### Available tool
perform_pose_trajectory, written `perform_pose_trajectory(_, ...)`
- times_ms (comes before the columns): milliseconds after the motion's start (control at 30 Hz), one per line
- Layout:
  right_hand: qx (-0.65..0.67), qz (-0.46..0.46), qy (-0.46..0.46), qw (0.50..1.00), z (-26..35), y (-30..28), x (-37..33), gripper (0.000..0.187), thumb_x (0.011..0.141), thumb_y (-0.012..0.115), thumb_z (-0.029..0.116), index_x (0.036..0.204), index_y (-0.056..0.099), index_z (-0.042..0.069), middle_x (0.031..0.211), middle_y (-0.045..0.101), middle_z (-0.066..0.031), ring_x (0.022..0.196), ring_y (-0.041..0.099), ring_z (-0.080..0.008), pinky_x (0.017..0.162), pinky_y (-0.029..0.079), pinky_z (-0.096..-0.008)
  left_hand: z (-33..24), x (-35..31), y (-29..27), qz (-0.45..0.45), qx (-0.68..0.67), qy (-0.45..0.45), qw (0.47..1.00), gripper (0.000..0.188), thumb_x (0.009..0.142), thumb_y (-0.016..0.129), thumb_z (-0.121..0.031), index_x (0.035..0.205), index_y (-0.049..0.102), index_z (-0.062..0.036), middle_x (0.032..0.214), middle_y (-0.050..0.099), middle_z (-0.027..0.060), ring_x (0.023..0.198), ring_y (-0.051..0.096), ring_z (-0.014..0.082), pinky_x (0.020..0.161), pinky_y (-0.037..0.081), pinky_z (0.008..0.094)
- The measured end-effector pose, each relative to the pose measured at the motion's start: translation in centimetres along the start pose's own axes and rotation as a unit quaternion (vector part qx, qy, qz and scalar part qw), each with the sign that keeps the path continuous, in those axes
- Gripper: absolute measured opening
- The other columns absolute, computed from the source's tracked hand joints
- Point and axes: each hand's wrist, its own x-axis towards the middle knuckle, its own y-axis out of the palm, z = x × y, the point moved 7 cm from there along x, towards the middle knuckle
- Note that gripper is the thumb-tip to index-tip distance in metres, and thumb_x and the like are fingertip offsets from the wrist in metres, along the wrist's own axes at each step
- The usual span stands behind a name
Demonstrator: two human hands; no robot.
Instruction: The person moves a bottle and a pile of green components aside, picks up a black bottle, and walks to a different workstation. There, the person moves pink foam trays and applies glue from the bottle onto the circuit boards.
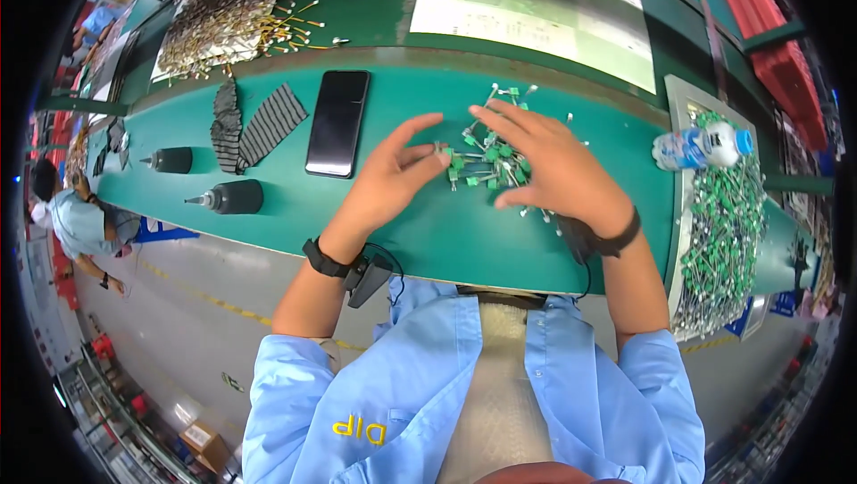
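Observation:
A loose pile of small green parts with thin silvery legs and pale tips lies on the green worktable in front of me. My left hand is at the pile's left edge. Its index finger is stretched out, while the thumb and a curled finger come together on what looks like one small green part. My right hand arches over the pile's right side, fingers and thumb apart, with no part visible in its grasp. The palm hides some of the pile.
A tray full of similar green parts stands right, a water bottle lying across it. Leftward are a black phone, striped fabric pieces and two dark dropper bottles. Bundled wires and paper sheets lie behind.

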Motion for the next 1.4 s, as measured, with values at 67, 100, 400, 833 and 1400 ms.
perform_pose_trajectory(67, -0.009, 0.004, -0.011, 1.000, 0.7, -2.0, 0.4, 0.084, 0.068, 0.091, 0.024, 0.144, 0.056, 0.011, 0.147, 0.056, -0.0172, 0.134, 0.053, -0.0397, 0.108, 0.048, -0.0466, -0.5, -1.3, -0.9, -0.038, 0.078, 0.064, 0.994, 0.061, 0.098, 0.070, -0.016, 0.152, 0.044, -0.0039, 0.156, 0.047, 0.0123, 0.132, 0.057, 0.0285, 0.108, 0.048, 0.0410)
perform_pose_trajectory(100, -0.024, -0.001, -0.007, 1.000, 0.5, -2.9, 0.4, 0.083, 0.069, 0.091, 0.027, 0.142, 0.057, 0.009, 0.147, 0.057, -0.0178, 0.132, 0.055, -0.0394, 0.108, 0.047, -0.0460, -1.0, -1.9, -1.3, -0.057, 0.119, 0.093, 0.987, 0.061, 0.095, 0.073, -0.013, 0.150, 0.048, -0.0035, 0.155, 0.049, 0.0121, 0.130, 0.058, 0.0286, 0.106, 0.049, 0.0403)
perform_pose_trajectory(400, 0.017, -0.022, 0.036, 0.999, 1.4, -2.8, 3.3, 0.052, 0.082, 0.084, 0.021, 0.127, 0.066, 0.002, 0.126, 0.069, -0.0188, 0.116, 0.065, -0.0387, 0.101, 0.051, -0.0432, -4.3, -7.9, -11.4, -0.367, 0.510, 0.112, 0.770, 0.060, 0.082, 0.082, -0.012, 0.136, 0.059, -0.0007, 0.135, 0.062, 0.0193, 0.128, 0.059, 0.0352, 0.106, 0.048, 0.0414)
perform_pose_trajectory(833, 0.314, -0.240, 0.220, 0.892, -2.8, -1.0, -8.9, 0.011, 0.097, 0.067, 0.002, 0.108, 0.066, -0.001, 0.101, 0.073, -0.0104, 0.093, 0.070, -0.0166, 0.082, 0.056, -0.0302, 2.5, -17.2, -24.3, -0.533, 0.200, 0.094, 0.816, 0.052, 0.083, 0.086, -0.013, 0.128, 0.062, 0.0004, 0.114, 0.073, 0.0097, 0.101, 0.068, 0.0162, 0.092, 0.053, 0.0302)
perform_pose_trajectory(1400, 0.439, -0.190, 0.193, 0.857, 2.1, 5.8, -5.7, 0.070, 0.089, 0.077, 0.015, 0.147, 0.040, 0.001, 0.125, 0.065, -0.0145, 0.110, 0.066, -0.0257, 0.100, 0.051, -0.0394, -5.1, -7.7, 5.0, -0.043, 0.194, 0.257, 0.946, 0.065, 0.083, 0.085, -0.015, 0.140, 0.056, -0.0038, 0.117, 0.069, 0.0120, 0.111, 0.068, 0.0304, 0.096, 0.055, 0.0373)
